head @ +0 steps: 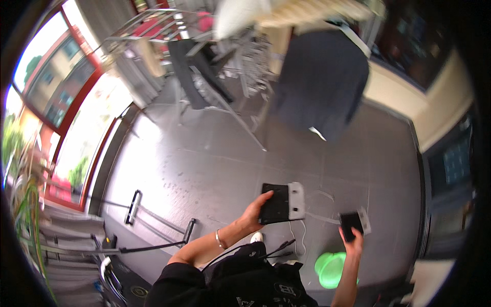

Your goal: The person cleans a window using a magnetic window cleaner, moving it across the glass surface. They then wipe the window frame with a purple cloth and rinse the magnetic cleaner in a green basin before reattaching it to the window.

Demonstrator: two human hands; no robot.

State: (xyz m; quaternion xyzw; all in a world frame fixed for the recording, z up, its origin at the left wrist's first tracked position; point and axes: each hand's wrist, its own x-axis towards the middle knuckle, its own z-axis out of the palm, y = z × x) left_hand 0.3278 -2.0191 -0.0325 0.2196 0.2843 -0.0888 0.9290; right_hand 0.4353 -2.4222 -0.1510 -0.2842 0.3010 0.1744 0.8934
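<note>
My left hand [257,211] grips a flat black object with a white edge strip [275,203], the thumb lying over its face; the strip has dark square marks. To the right, my right hand [353,238] is closed on a smaller-looking black object with a similar pale strip [350,225]. The two held objects are apart. Thin white cords [303,240] hang below the left one, and a pale strap or cord [324,218] runs between the two. What exactly the black objects are cannot be told. A bright green plastic basin [332,270] stands on the floor beside my right forearm.
Ahead stands a metal drying rack [234,115] with dark trousers [188,73]. Right of it hangs a large dark cloth [322,80]. A metal frame with black ends [188,231] lies at lower left, near red-framed windows [73,103]. Plant leaves [32,207] show at far left.
</note>
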